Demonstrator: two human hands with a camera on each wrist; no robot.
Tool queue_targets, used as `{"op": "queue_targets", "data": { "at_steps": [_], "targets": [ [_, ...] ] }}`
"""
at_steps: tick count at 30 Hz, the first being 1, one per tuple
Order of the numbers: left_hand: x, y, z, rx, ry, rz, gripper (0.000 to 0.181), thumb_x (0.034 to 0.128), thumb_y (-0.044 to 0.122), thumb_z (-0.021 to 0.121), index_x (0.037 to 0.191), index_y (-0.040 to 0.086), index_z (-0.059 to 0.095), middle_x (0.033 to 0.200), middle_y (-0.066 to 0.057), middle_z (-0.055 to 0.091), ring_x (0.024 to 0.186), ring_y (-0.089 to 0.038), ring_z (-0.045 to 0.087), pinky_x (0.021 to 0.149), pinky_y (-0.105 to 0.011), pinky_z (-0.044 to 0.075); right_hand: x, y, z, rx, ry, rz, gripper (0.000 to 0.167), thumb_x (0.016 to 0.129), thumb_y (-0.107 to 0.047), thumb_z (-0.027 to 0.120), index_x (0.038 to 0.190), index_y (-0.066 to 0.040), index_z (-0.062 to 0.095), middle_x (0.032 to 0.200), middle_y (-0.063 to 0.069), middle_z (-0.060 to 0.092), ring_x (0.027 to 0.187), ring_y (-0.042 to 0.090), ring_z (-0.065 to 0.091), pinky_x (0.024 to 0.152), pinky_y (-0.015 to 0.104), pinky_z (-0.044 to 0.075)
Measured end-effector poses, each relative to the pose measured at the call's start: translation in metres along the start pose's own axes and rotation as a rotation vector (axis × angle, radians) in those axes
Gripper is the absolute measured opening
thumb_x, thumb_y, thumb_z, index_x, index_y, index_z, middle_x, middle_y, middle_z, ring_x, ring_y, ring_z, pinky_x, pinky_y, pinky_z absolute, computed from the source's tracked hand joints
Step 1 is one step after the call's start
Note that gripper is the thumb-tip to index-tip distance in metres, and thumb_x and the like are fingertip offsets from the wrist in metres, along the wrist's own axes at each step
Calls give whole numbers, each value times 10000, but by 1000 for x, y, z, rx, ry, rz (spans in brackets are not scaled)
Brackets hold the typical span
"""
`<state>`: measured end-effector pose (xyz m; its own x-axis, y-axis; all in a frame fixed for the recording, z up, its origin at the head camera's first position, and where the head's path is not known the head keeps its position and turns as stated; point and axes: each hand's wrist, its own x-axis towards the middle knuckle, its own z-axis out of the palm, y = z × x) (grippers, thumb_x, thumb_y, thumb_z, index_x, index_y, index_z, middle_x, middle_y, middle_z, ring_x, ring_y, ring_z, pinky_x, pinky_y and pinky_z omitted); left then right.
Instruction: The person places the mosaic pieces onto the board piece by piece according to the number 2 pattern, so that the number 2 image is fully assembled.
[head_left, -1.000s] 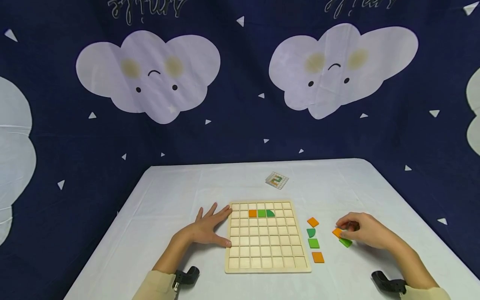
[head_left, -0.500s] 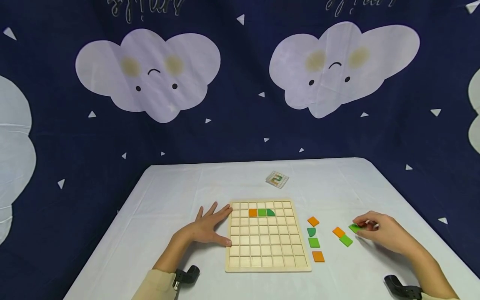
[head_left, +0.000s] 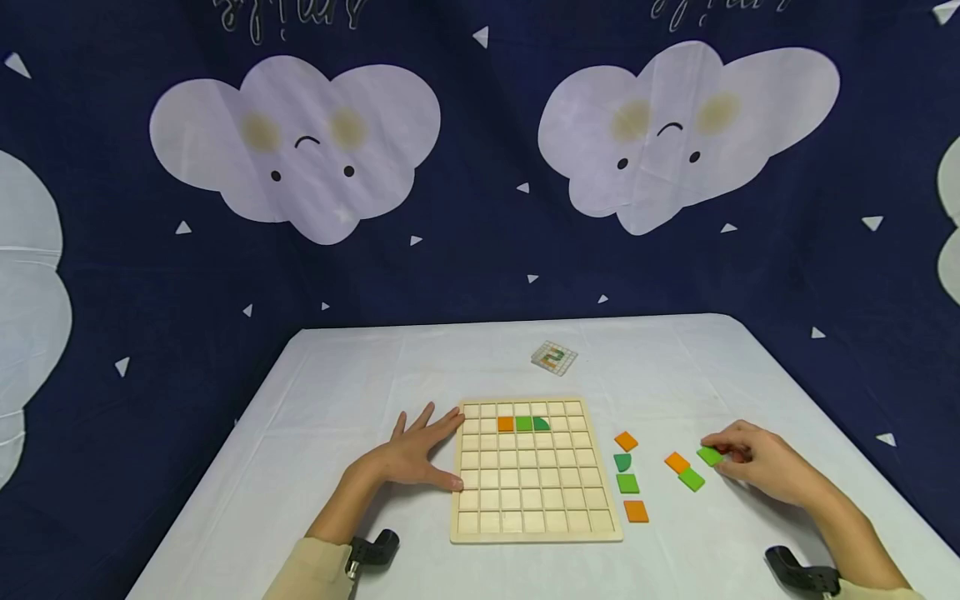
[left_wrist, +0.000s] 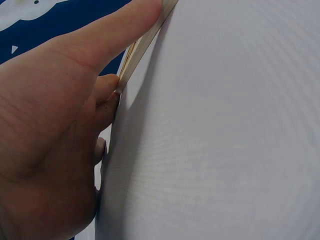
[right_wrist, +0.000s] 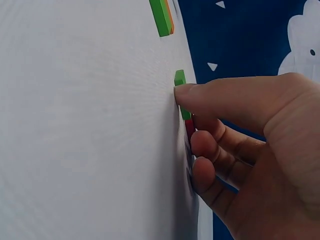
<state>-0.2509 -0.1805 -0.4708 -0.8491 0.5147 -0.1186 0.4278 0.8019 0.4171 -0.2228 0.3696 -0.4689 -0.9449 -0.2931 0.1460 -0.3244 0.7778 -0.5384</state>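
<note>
In the head view, my left hand is spread with fingertips and thumb touching the left edge of the wooden grid board. The left wrist view shows that thumb on the board's side. On the board's second row sit an orange square tile, a green square tile and a dark green quarter-round tile. My right hand pinches a green square tile on the table, thumb and forefinger at its edges. A red piece shows beside it under the fingers in the right wrist view.
Right of the board runs a column of loose tiles: orange, dark green quarter-round, green and orange. Another orange tile touches a green one near my right hand. A small pattern card lies behind the board.
My right hand has left the touching orange and green tiles and moved right to another green square tile. My left hand stays at the board's edge.
</note>
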Motion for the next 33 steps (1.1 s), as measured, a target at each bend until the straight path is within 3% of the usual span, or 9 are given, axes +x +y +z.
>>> {"op": "queue_targets", "data": {
  "at_steps": [10,21,33],
  "targets": [
    [0,-1,1,4,3,-8,1122,647,769,670,1545,275,215,1592,73,132,1449,-299,-36,1082,-608,-111,4,-2,6,-33,16,-25,210,807,-236,792,992,-167,720,848,-40,535,709,85,453,568,231,367],
    [-1,2,-2,5,-11,-24,1138,643,763,678,1549,272,196,1592,76,122,1450,-285,-33,1090,-592,-110,6,-4,13,-36,40,6,235,785,-123,793,1003,-82,717,756,-65,545,674,70,481,557,229,414],
    [-1,2,-2,2,-7,-20,1129,652,749,687,1549,265,200,1593,68,123,1449,-295,-36,1087,-601,-106,9,-6,12,-31,32,-28,326,790,-101,788,1106,-87,711,915,-38,580,727,85,484,580,223,405]
  ]
}}
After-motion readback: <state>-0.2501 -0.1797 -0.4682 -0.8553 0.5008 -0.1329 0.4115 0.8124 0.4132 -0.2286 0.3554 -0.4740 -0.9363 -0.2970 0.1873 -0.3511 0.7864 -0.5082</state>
